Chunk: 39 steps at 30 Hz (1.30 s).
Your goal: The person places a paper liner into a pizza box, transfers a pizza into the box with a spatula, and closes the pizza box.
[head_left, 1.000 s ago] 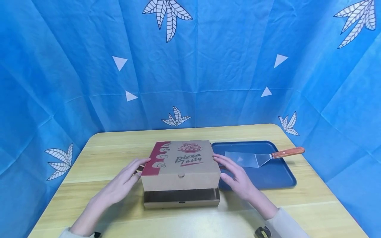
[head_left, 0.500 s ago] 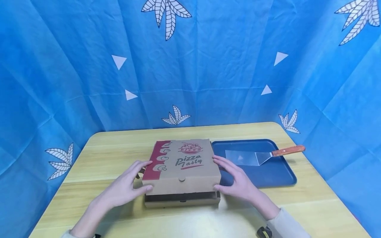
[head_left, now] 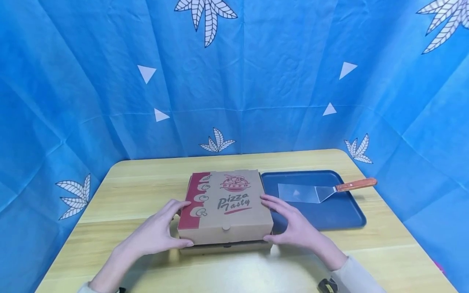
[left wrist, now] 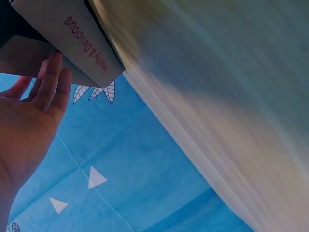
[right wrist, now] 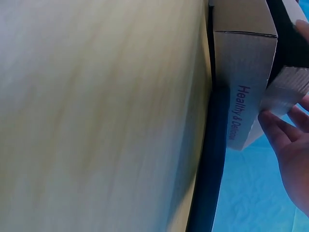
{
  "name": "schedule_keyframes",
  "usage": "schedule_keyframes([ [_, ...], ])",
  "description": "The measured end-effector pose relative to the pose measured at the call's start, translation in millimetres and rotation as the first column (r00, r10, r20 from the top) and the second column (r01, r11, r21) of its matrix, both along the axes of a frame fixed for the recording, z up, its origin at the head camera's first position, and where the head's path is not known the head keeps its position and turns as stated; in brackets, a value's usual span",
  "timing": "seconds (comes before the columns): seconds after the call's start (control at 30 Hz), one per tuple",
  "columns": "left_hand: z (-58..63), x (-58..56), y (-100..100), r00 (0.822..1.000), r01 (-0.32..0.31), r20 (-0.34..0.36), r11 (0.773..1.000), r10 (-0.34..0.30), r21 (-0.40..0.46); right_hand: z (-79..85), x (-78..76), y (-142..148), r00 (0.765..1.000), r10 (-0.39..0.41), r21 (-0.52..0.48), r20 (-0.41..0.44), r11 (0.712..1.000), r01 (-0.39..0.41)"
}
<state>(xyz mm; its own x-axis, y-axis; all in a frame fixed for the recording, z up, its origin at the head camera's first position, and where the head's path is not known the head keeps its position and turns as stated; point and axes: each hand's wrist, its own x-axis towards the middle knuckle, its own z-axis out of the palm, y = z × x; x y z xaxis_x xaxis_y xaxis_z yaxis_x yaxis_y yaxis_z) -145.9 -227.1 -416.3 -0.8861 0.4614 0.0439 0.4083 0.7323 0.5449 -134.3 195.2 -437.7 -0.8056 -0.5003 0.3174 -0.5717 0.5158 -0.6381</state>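
A brown cardboard pizza box [head_left: 234,226] with a red printed strip sits mid-table in the head view, its lid almost down. Only a thin dark gap shows above the front wall of its base [head_left: 243,247]. My left hand [head_left: 155,234] holds the lid at its left front corner, thumb on the front face and fingers along the side. At the opposite corner my right hand [head_left: 294,226] grips it likewise. Both wrist views show the box side [left wrist: 87,43] lettered "Healthy & Delicious", with a wedge-shaped gap under the lid. The box's contents are hidden.
Right of the box lies a dark blue tray [head_left: 322,217], close against its side. A spatula [head_left: 298,193] with a wooden handle rests across the tray, the handle jutting past its right rim. A blue patterned cloth [head_left: 242,81] hangs behind the wooden table [head_left: 110,195].
The lid's front edge has come down towards the base, narrowing the front gap. Both thumbs have moved onto the lid's front corners.
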Motion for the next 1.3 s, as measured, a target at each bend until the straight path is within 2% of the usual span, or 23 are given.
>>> schedule_keyframes([
  [0.27, 1.9, 0.6, 3, 1.0, 0.004, -0.008, 0.999, -0.005, -0.05, -0.8, -0.3, 0, 0.999, 0.002, 0.029, 0.032, 1.0, -0.003],
  [0.77, -3.2, 2.6, 5, 0.998, 0.014, -0.054, 0.996, -0.019, -0.089, -2.1, 0.8, -1, 1.0, 0.027, 0.084, -0.016, 0.996, -0.025],
  [1.03, -5.2, 5.2, 5, 0.999, 0.001, -0.052, 0.993, -0.007, -0.117, 3.1, 2.1, -2, 0.999, 0.019, 0.126, 0.05, 0.992, -0.025],
  [1.3, -4.1, 7.6, 3, 0.999, 0.005, -0.033, 0.993, -0.009, -0.12, 6.1, 4.0, -1, 0.997, 0.013, 0.172, 0.074, 0.985, -0.026],
])
